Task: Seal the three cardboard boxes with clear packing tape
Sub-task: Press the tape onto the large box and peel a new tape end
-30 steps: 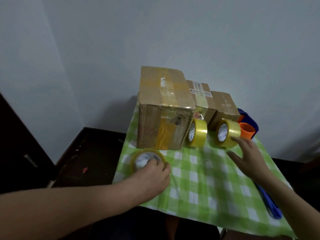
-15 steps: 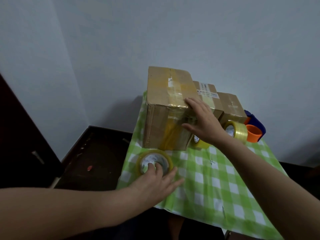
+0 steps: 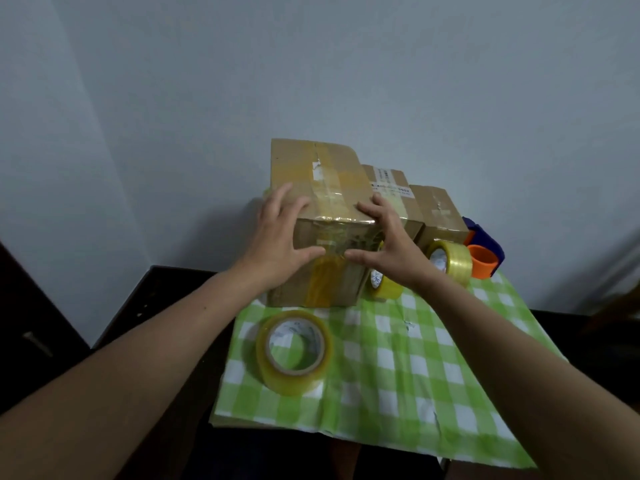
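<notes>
The largest cardboard box, at the far left of the green checked tablecloth, is being gripped by the left hand and right hand, fingers spread against its near corners.

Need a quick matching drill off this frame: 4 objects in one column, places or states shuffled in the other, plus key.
Things:
1. big cardboard box
2. nearest tape roll
3. orange roll
4. smallest box

Places or states:
A. lying flat on the green checked cloth, untouched
B. held on both sides by the left hand and right hand
C. far right of the box row, old tape on top
D. at the cloth's far right corner, against a blue object

Pairs: 1-B, 2-A, 3-D, 4-C
</notes>
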